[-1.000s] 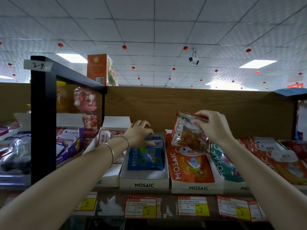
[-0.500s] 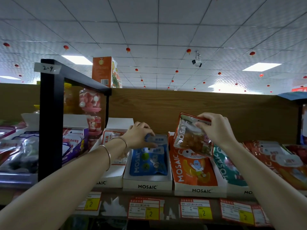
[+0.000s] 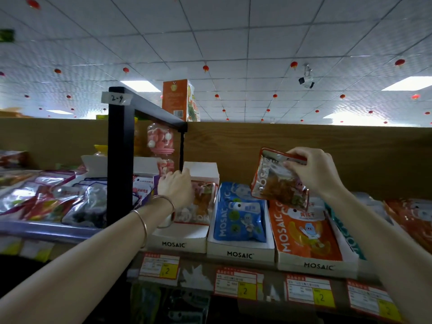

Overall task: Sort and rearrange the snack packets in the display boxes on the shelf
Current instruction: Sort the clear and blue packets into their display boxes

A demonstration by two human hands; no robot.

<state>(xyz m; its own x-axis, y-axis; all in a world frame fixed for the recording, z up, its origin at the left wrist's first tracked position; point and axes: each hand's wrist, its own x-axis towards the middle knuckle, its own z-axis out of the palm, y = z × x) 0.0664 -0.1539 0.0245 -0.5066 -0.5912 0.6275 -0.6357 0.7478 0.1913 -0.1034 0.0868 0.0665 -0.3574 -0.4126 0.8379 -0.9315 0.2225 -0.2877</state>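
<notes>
- Above the orange box (image 3: 306,232), the right hand (image 3: 313,171) pinches a clear packet (image 3: 279,181) by its top edge.
- Left hand (image 3: 175,188) rests on packets in the leftmost white box (image 3: 177,239); grip unclear.

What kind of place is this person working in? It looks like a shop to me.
Most likely a small shop or supermarket aisle. Snack packets sit in white display boxes on a shelf, yellow price tags line the shelf edge, and a security camera hangs from the tiled ceiling. The right hand holds one clear snack packet.
</notes>
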